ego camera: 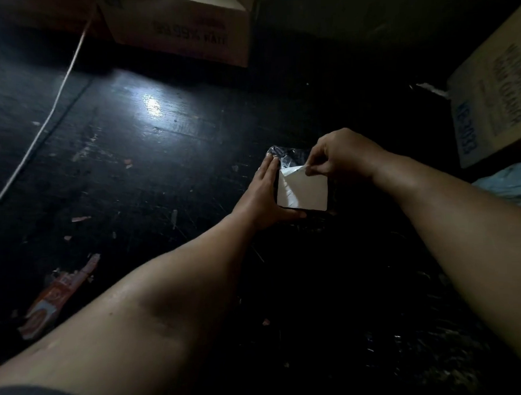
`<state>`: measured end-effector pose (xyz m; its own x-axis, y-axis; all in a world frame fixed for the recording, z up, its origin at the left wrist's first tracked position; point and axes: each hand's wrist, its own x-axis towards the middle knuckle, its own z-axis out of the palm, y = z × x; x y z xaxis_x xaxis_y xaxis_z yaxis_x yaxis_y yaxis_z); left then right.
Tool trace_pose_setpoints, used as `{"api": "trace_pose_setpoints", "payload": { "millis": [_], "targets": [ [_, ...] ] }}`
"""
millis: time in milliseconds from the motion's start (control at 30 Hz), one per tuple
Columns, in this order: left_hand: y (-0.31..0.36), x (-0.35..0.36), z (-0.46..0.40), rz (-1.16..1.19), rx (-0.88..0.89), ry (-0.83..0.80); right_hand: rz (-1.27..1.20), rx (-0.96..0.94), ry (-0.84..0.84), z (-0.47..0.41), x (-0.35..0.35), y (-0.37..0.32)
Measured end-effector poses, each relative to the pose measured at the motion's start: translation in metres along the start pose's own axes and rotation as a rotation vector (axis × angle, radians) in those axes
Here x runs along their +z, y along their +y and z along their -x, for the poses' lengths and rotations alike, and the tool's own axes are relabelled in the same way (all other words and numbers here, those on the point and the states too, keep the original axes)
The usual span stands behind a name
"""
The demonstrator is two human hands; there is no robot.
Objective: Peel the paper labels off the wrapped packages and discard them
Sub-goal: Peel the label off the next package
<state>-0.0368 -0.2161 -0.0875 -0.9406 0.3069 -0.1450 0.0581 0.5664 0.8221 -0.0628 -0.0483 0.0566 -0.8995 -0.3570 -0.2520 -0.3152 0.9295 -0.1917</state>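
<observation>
I sit on the dark floor [168,159] with a small black wrapped package [290,158] out in front of me. My left hand [263,194] lies flat along its left side, fingers straight, pressing it so it stays put. My right hand [338,156] pinches the top corner of the white paper label [305,192] between thumb and finger. That corner is lifted up. The rest of the label is stuck down flat.

Here is what could go wrong. If I pull too fast, the paper could rip, and a piece would stay stuck on the wrap. Then I would have to pick at it bit by bit. If I pull straight up hard, the shiny wrap could stretch or tear too. If my left hand slips, the whole package could jump up with the label.

It is very dark here, so I think the wrap is thin plastic, but I am not sure.

There are little scraps on the floor and a cardboard box [186,24] far ahead. I cannot see a bin, so the peeled label may just stick to my fingers.
</observation>
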Motion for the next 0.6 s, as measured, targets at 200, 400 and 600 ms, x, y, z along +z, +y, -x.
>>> {"api": "trace_pose_setpoints", "payload": {
  "millis": [200, 400, 600],
  "targets": [
    [0.005, 0.0, 0.002, -0.016, 0.004, 0.008, 0.017, 0.003, 0.033, 0.011, -0.005, -0.004],
    [0.007, -0.003, 0.0, -0.042, -0.002, -0.005, 0.027, 0.001, 0.1, 0.018, -0.011, -0.015],
    [0.005, -0.003, -0.001, -0.04, -0.011, -0.013, 0.011, -0.026, 0.101, 0.03, -0.019, -0.019]
  ]
}}
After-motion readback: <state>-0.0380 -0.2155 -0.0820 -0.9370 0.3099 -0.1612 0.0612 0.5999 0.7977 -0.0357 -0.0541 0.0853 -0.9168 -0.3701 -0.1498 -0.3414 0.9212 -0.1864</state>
